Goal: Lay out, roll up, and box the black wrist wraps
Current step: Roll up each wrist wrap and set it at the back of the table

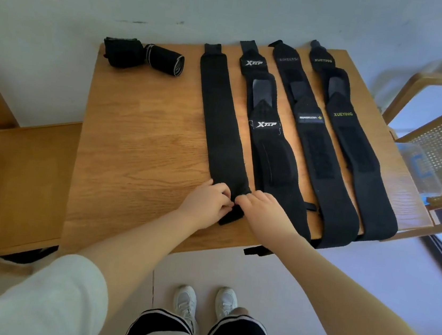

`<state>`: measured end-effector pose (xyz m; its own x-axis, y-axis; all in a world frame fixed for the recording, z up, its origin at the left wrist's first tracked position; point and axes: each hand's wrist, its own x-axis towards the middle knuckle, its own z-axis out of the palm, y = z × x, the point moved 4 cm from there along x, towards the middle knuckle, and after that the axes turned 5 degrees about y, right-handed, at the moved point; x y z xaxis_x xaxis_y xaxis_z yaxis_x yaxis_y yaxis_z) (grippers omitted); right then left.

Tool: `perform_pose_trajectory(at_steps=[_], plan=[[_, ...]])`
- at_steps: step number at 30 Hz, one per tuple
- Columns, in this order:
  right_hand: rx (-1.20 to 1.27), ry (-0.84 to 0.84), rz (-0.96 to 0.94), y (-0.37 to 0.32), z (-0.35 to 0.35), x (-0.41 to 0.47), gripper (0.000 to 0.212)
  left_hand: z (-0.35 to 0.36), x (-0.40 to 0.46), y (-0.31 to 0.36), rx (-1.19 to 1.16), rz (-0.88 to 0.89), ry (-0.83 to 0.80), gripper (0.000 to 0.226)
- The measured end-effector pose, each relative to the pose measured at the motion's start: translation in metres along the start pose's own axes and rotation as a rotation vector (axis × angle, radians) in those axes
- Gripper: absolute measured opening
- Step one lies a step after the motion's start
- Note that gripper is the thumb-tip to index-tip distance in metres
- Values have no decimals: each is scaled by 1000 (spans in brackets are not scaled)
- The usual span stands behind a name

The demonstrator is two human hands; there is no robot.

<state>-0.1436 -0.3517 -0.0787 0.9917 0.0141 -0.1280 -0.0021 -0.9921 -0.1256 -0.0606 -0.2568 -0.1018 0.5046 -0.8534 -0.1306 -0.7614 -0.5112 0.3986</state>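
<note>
Head view: XTEP wraps, XUEYING wraps (both hands' fingers pinching plain wrap).

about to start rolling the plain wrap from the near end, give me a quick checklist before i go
1. Plain wrap lies flat and straight on the table: ok.
2. Left hand and right hand both pinch its near end: ok.
3. Near tab tucked in for the first turn: cannot tell, hands cover it.
4. Clear of the XTEP wrap: not ok, the edges touch near the hands.
5. Room beside the two rolled wraps at the far left: ok.
6. Box ready: cannot tell, only a clear tub shows on the chair at right.
</note>
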Motion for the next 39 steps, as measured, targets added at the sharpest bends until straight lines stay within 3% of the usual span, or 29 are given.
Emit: perform_pose_trajectory(at_steps=[3,8,11,16,20,22,25,28,32,36,39], plan=[[174,-12,163,9,-1,7,43,-3,0,2,53,7,31,33],[244,-144,167,18,5,27,36,-6,-4,5,100,-1,-4,40],[366,-239,206,26,-2,42,31,-12,-2,2,-96,-121,30,36],[253,-145,293,25,-9,63,19,-15,0,2,-128,-216,105,18],[7,103,-21,12,-3,41,15,-15,9,-7,-160,-303,89,16],[-74,190,-138,16,9,24,27,-16,14,-8,-135,-321,79,17],[-114,208,-211,23,16,20,43,-21,18,-8,-30,-342,76,19],[-78,128,-263,20,4,34,29,-26,19,-8,52,-309,43,22],[79,-36,-104,26,-4,59,30,-30,18,3,134,-215,161,26],[389,-199,115,38,-6,79,28,-30,11,12,160,-262,228,37],[593,-174,292,45,-8,88,25,-29,8,16,201,-305,229,41]])
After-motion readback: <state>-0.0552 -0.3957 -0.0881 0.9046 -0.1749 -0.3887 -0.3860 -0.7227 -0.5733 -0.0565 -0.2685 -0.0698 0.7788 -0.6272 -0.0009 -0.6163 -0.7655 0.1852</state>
